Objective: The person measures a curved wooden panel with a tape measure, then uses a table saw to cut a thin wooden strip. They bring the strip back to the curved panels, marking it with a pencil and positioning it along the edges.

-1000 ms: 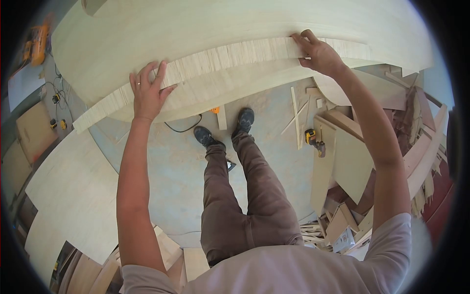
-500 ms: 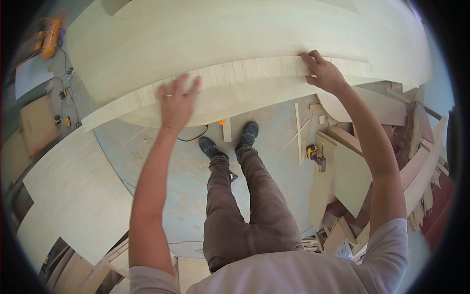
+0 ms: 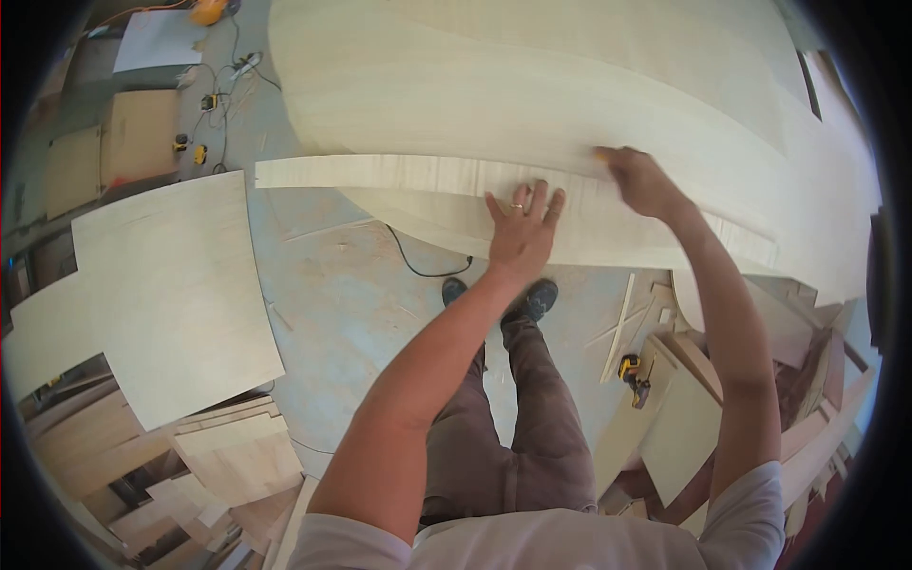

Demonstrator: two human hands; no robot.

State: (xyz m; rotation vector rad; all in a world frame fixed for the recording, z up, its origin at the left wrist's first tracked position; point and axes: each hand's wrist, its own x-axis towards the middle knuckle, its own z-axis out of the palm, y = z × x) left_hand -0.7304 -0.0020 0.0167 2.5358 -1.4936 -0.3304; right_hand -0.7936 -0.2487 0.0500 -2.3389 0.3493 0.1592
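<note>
A long, narrow plywood strip (image 3: 399, 174) lies across a large pale plywood sheet (image 3: 456, 85), with its left end jutting past the sheet's edge. My left hand (image 3: 522, 233) presses on the strip near its middle, fingers spread and a ring on one of them. Just above the strip's far edge, to the right, my right hand (image 3: 649, 185) is closed in a pinch. A small orange thing (image 3: 601, 153) shows at its fingertips; blur hides what kind it is.
Another cut plywood sheet (image 3: 176, 294) lies at the left, above stacked offcuts (image 3: 237, 451). A yellow-and-black cordless drill (image 3: 635, 380) rests among wood scraps at the right. A black cable (image 3: 418, 266) runs over the floor, and more cables and small yellow tools lie upper left.
My left hand has come right and down onto the strip's middle. My right hand has left the strip's edge and now pinches a small orange thing. The view has shifted left.
</note>
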